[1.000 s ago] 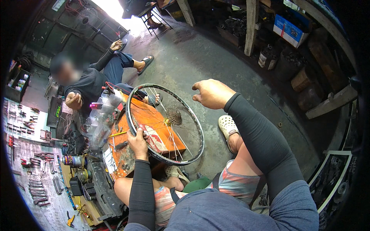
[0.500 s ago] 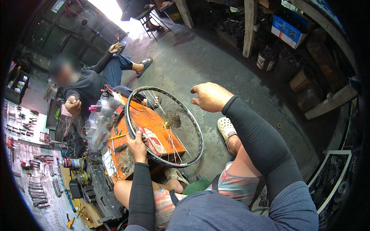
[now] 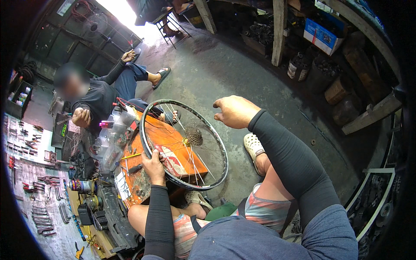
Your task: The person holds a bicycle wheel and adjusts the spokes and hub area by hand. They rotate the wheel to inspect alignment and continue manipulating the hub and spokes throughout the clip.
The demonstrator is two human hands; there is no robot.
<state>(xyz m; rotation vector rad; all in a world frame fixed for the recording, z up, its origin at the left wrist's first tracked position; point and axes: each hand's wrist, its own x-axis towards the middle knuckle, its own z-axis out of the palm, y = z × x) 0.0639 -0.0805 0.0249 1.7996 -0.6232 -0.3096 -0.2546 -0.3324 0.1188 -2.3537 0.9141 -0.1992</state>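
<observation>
My left hand (image 3: pixel 153 167) grips the near-left side of a bicycle wheel (image 3: pixel 219 138), a black rim with thin spokes. The wheel is tilted, and a cassette of sprockets (image 3: pixel 194 136) sits at its gold hub (image 3: pixel 186 141). Some spokes look silver and others dark. Out to the right of the wheel, apart from it, my right hand (image 3: pixel 238 111) hovers with nothing visible in it, thumb and forefinger apart; its other fingers are mostly hidden. Beneath the wheel is an orange wooden box (image 3: pixel 197 164) with small tools and parts on its top.
Another person (image 3: pixel 97 93) sits at the left beyond the box, one hand raised. Clear plastic containers (image 3: pixel 113 141) crowd the box's left side. Pliers and wrenches (image 3: pixel 41 214) hang on a board at far left. A blue-and-white carton (image 3: pixel 323 35) and jugs (image 3: pixel 299 66) line the right.
My right hand has dipped very slightly. The wheel and my left hand keep nearly the same place.
</observation>
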